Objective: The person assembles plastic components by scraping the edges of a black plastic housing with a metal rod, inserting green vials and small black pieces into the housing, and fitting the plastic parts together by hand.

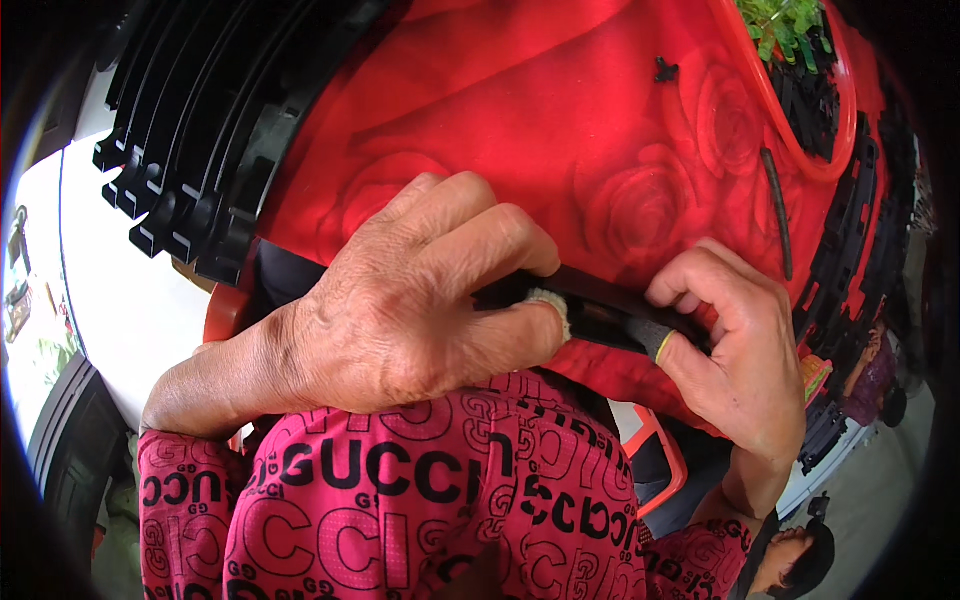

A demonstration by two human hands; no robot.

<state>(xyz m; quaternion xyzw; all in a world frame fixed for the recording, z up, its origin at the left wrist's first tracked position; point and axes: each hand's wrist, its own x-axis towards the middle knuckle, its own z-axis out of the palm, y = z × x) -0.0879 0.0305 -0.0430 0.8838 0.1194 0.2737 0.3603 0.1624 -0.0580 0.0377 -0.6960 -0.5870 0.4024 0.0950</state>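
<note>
Both my hands grip one black plastic strip (605, 308) over the near edge of a red rose-patterned cloth (480, 120). My left hand (420, 295) is closed around the strip's left part, thumb below and fingers curled above; its far left end is hidden by the hand. A pale fabric cover wraps that thumb's tip. At the other end, my right hand (735, 345) pinches the strip between thumb and bent fingers. The right thumb wears a dark grey cover with a yellow edge. The strip lies nearly level, tilted slightly down to the right.
At far left, several long black plastic strips (235, 130) lie stacked. A red-rimmed basket (845, 130) at upper right holds green and black small pieces. A small black piece (665, 70) and a dark thin stick (775, 212) lie on the cloth. Other people sit beyond at right.
</note>
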